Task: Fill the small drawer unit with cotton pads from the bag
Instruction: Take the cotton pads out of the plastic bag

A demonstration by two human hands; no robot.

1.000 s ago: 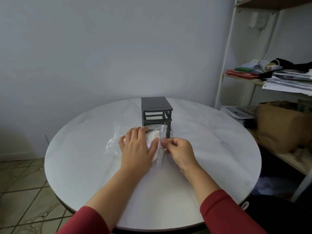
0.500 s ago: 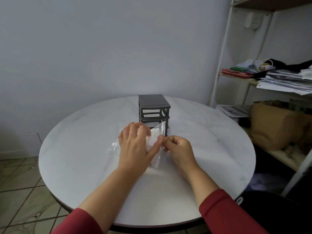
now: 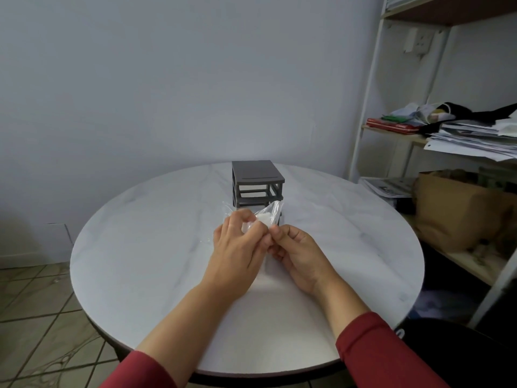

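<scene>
In the head view, at frame centre, both hands pinch a crinkled clear plastic bag [image 3: 270, 214] of white cotton pads [image 3: 264, 219]. The left hand [image 3: 237, 253] has its grip closed around the bag's left side, fingers curled over the film. The right hand [image 3: 300, 256] has its grip pressed together on the bag's edge, thumb against forefinger. The bag is held just above the round white marble-patterned desk [image 3: 156, 247], directly in front of the small dark grey plastic drawer unit [image 3: 256, 182], which stands upright above the hands, its open frame slots showing no drawers.
</scene>
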